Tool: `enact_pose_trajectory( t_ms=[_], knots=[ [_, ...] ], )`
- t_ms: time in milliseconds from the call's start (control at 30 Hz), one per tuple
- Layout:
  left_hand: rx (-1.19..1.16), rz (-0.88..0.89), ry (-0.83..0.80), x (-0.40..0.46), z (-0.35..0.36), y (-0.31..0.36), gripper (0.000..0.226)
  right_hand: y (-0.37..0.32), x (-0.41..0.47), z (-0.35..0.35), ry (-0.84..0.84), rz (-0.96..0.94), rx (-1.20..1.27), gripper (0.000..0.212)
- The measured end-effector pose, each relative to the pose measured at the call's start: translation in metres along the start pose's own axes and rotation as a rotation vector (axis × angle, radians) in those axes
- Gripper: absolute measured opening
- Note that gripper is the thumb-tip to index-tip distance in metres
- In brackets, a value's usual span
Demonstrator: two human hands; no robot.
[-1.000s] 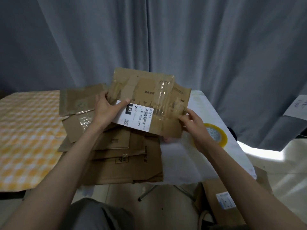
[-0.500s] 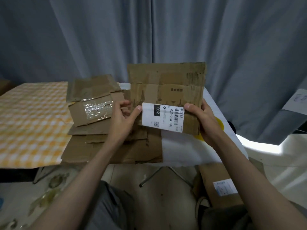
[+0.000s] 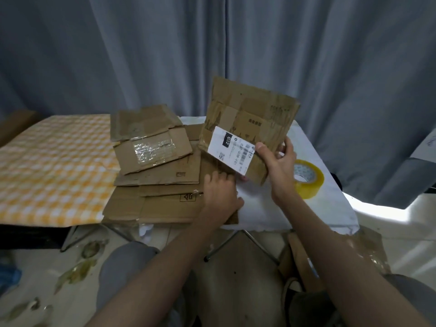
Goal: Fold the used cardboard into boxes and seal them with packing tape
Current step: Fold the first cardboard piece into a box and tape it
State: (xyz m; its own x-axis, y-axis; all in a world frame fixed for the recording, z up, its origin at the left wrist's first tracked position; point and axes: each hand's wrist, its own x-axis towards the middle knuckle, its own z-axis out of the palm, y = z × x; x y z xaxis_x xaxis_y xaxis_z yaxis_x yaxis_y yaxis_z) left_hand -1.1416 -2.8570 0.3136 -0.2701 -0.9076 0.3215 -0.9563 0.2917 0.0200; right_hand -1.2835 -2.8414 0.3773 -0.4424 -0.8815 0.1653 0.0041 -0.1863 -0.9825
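Left hand (image 3: 220, 192) now off the flattened box (image 3: 250, 123), fingers hidden under its lower edge, grip unclear; right hand (image 3: 278, 161) pinching its labelled corner, tilted above the table (image 3: 330, 208); cardboard stack (image 3: 162, 180) left, tape roll (image 3: 306, 173) behind right wrist, curtain (image 3: 330, 55) behind

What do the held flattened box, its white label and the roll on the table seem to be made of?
Flattened box: brown cardboard, matte, creased, with glossy tape strips. White label: likely printed sticker paper, showing barcodes. Tape roll: apparently yellowish translucent plastic film, shiny.
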Motion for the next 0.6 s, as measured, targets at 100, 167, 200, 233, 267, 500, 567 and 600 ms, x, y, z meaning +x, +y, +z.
enact_pose_trajectory(
  t_ms=[100, 167, 200, 233, 267, 500, 567, 600],
  knots=[
    [-0.007, -0.026, -0.007, 0.004, -0.003, -0.007, 0.052, 0.022, -0.009, 0.013, 0.039, 0.021, 0.047, 0.115],
    [0.008, -0.033, -0.023, 0.005, -0.002, -0.018, 0.049, 0.032, -0.010, 0.015, 0.059, 0.041, 0.053, 0.118],
    [0.014, -0.047, -0.030, 0.005, -0.002, -0.024, 0.048, 0.037, -0.010, 0.015, 0.061, 0.050, 0.048, 0.119],
    [0.017, -0.063, -0.035, 0.006, -0.001, -0.030, 0.048, 0.041, -0.010, 0.014, 0.059, 0.056, 0.041, 0.120],
    [0.022, -0.073, -0.038, 0.007, -0.001, -0.035, 0.049, 0.045, -0.009, 0.012, 0.055, 0.060, 0.034, 0.120],
    [0.064, -0.065, -0.072, 0.011, -0.003, -0.054, 0.040, 0.056, -0.007, -0.004, 0.033, 0.054, -0.017, 0.118],
    [0.106, -0.127, -0.103, 0.013, -0.006, -0.084, 0.032, 0.058, -0.007, -0.006, 0.019, 0.025, -0.074, 0.111],
    [0.127, -0.169, -0.109, 0.014, -0.007, -0.105, 0.030, 0.058, -0.007, -0.006, 0.014, 0.006, -0.103, 0.108]
  ],
)
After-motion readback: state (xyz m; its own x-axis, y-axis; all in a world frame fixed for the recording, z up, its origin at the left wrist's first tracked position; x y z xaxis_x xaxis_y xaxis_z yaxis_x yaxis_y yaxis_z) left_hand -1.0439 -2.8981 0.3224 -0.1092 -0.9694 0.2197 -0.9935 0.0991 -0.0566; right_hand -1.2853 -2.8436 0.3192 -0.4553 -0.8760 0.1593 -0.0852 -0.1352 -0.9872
